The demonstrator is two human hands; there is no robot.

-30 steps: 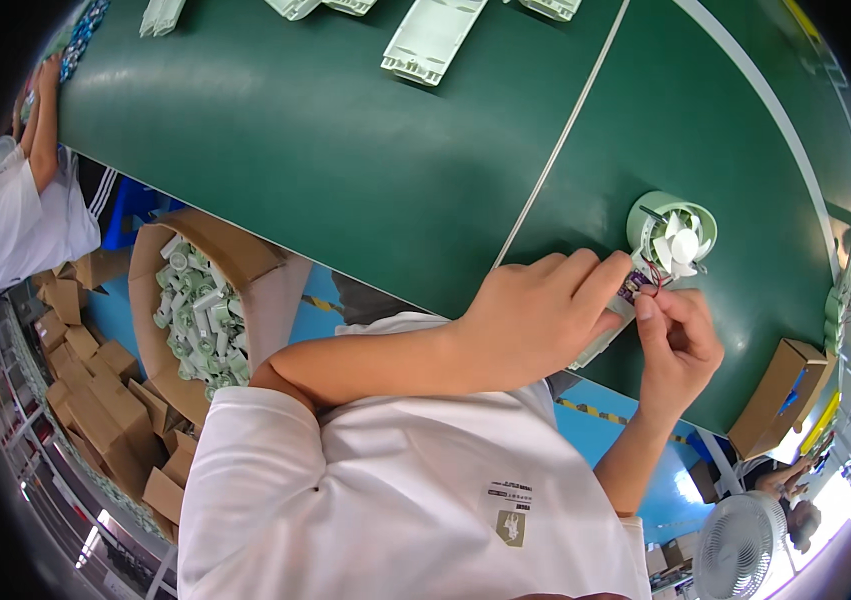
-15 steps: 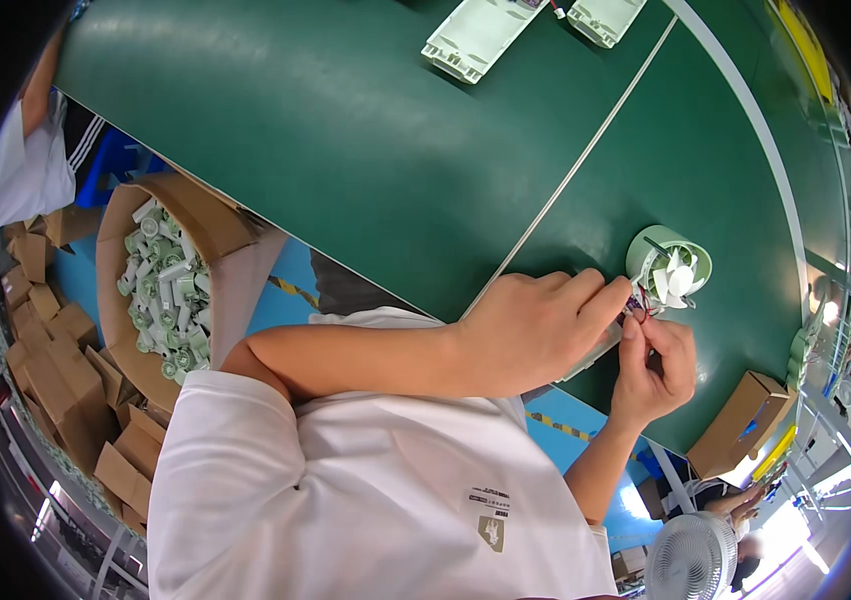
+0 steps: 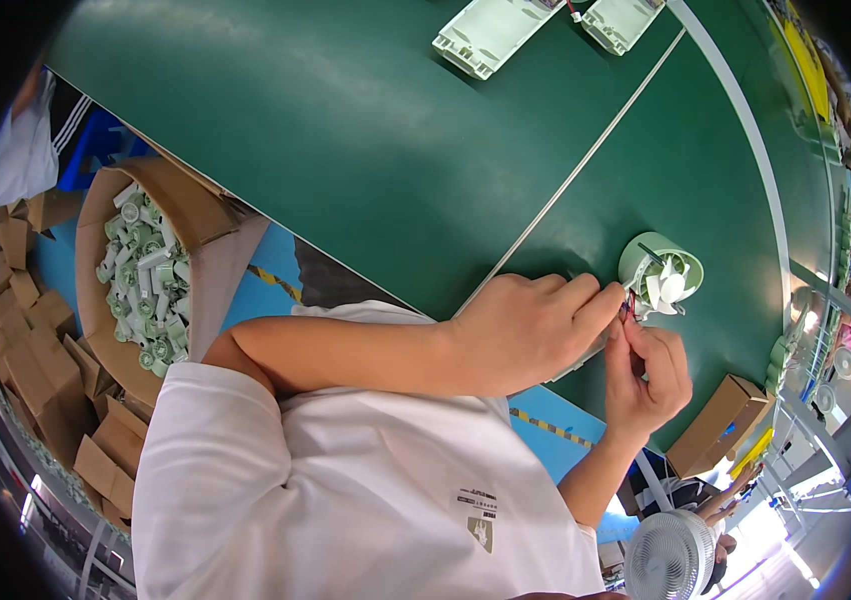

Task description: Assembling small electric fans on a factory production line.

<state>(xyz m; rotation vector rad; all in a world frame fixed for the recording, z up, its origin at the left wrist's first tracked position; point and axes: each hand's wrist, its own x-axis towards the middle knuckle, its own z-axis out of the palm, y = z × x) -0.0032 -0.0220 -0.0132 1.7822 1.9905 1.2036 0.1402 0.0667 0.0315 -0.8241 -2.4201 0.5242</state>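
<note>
Pinching thin red wiring (image 3: 629,304) between closed thumb and forefinger of the right hand (image 3: 650,385); clasping a pale-green casing (image 3: 582,364) under curled fingers of the left hand (image 3: 537,335), cannot tell how tightly. Drawn in closer with the right fingertips than a second ago, covering more of the wiring; suggests finer handling there. At two o'clock from the left hand, over a smooth green tabletop (image 3: 395,180): a fan head (image 3: 669,288), round-shelled, hard-looking plastic, with curved white blades.

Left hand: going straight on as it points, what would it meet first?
The left hand would probably meet the thin red wires first, then the pale-green fan head; depth is unclear.
</note>
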